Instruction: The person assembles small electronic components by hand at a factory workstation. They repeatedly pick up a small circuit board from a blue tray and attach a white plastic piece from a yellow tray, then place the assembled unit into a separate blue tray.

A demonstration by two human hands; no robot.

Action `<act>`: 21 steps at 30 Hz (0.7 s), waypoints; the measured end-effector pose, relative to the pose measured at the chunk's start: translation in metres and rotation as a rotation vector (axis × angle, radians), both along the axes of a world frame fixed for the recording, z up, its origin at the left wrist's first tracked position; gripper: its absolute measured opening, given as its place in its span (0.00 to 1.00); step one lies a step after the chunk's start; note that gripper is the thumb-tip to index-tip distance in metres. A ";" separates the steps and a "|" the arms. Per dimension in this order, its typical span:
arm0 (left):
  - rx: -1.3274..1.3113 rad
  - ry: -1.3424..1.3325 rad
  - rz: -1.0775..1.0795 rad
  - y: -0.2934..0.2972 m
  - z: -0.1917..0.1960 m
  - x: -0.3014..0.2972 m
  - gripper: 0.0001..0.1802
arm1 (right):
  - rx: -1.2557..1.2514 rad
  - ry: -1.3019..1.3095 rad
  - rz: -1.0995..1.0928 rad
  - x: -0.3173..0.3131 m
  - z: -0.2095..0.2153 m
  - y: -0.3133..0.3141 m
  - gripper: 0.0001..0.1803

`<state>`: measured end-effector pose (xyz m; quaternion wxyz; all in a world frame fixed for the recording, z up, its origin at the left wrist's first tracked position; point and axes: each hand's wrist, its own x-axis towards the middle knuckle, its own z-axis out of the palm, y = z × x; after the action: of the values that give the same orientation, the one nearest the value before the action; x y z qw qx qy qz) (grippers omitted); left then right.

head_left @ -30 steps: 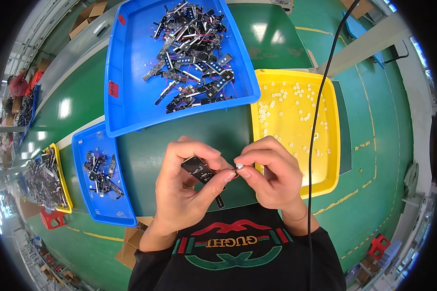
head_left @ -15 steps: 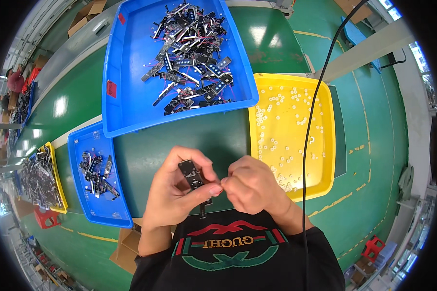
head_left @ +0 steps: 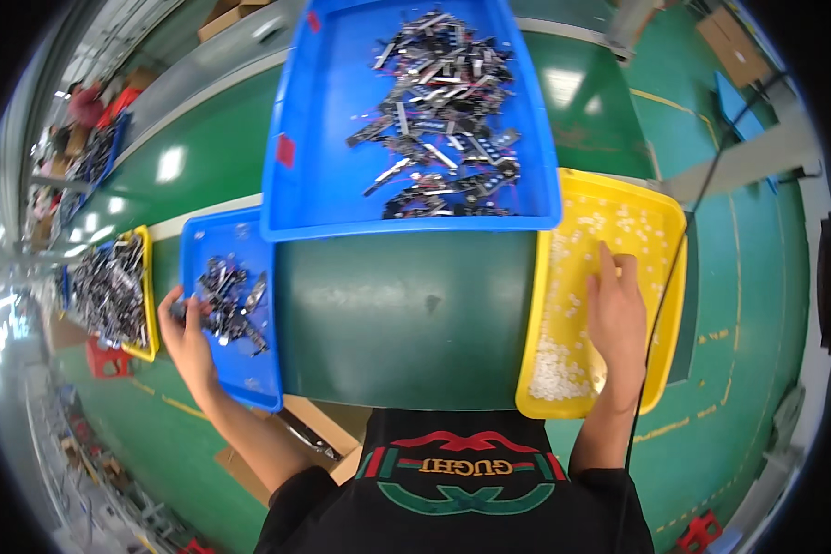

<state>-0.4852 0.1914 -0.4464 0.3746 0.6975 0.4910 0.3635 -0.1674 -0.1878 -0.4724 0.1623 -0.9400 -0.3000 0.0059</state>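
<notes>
The person's left hand [head_left: 190, 340] is at the outer side of a small, shallow blue plastic tray [head_left: 251, 377], its thumb and fingers curved near the tray's left rim. The picture is somewhat blurred there, so I cannot tell whether a part sits between those fingertips. Beside them, inside this tray, lies a loose cluster of narrow black electronic parts with silvery pieces [head_left: 228, 300].

The right hand [head_left: 616, 309] is over a yellow rectangular plastic tray [head_left: 577, 332], its index finger stretched forward and the thumb standing apart from it, a moderate gap between. Small round white pieces [head_left: 556, 371] are scattered across the yellow tray and heaped thickly at its near left corner.

Between the two trays, a bare stretch of dark green desk [head_left: 397, 305] shows. Beyond it stands a large blue plastic tray [head_left: 328, 120] bearing a big heap of black strip-shaped parts with thin reddish wires [head_left: 448, 102]. A thin black cable [head_left: 671, 277] crosses the view over the yellow tray's right side. Below the near edge of the desk, an open brown cardboard box [head_left: 337, 415] shows dark items within.
</notes>
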 end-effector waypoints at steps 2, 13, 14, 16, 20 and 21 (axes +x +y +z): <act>-0.066 0.088 0.048 0.022 -0.013 -0.008 0.16 | -0.071 -0.031 0.023 0.004 -0.008 -0.004 0.22; 0.472 0.404 -0.139 -0.029 0.009 0.098 0.15 | 0.091 -0.061 0.091 0.005 -0.017 0.000 0.08; 0.439 0.379 -0.285 -0.044 0.014 0.121 0.14 | 0.084 -0.052 0.089 0.005 -0.017 0.000 0.06; 0.403 0.330 -0.569 -0.073 0.018 0.166 0.13 | 0.093 -0.044 0.084 0.004 -0.016 0.000 0.05; 0.485 0.274 -1.002 -0.093 0.007 0.242 0.14 | 0.175 -0.050 0.058 0.001 -0.003 -0.002 0.05; 0.509 0.305 -1.045 -0.092 0.004 0.255 0.15 | 0.202 -0.051 0.056 0.000 0.003 -0.002 0.05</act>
<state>-0.2307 0.0992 -0.4429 0.2504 0.9585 0.0288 0.1334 -0.1674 -0.1894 -0.4698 0.2485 -0.9099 -0.3294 -0.0439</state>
